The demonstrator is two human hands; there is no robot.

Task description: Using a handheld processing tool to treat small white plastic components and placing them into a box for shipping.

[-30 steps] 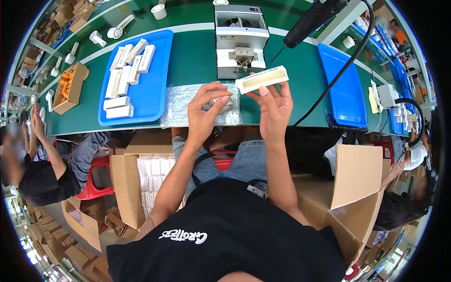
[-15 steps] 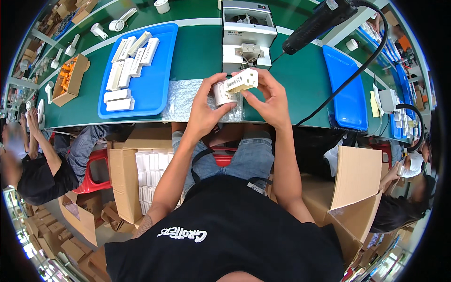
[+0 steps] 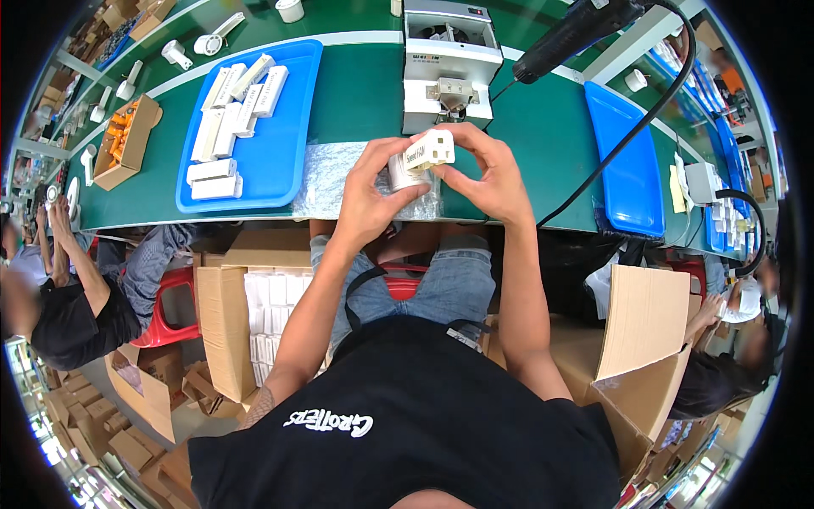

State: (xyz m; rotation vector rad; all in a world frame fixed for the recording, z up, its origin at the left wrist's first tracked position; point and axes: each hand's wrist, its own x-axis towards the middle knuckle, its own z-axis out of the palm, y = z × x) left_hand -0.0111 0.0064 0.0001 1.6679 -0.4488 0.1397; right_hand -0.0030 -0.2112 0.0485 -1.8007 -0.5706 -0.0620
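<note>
My left hand is wrapped round a white cylindrical part, thumb along its near side. In my right hand, a white oblong plastic casing is pinched between thumb and fingers. Two square holes show in its end, and its side bears printing. The casing lies against the top of the cylinder; I cannot tell whether the two are joined. Both are held over the front of the bench, above a clear plastic sheet and just nearer than a grey-white bench machine.
To the left, a blue tray bears several white oblong casings; beyond it stands a cardboard box of orange parts. A black power screwdriver hangs at upper right, its cable crossing another blue tray. Open cartons flank my legs.
The oblong casing has turned so that its holed end faces me more squarely, and it has shifted slightly left. Both hands keep their hold.
</note>
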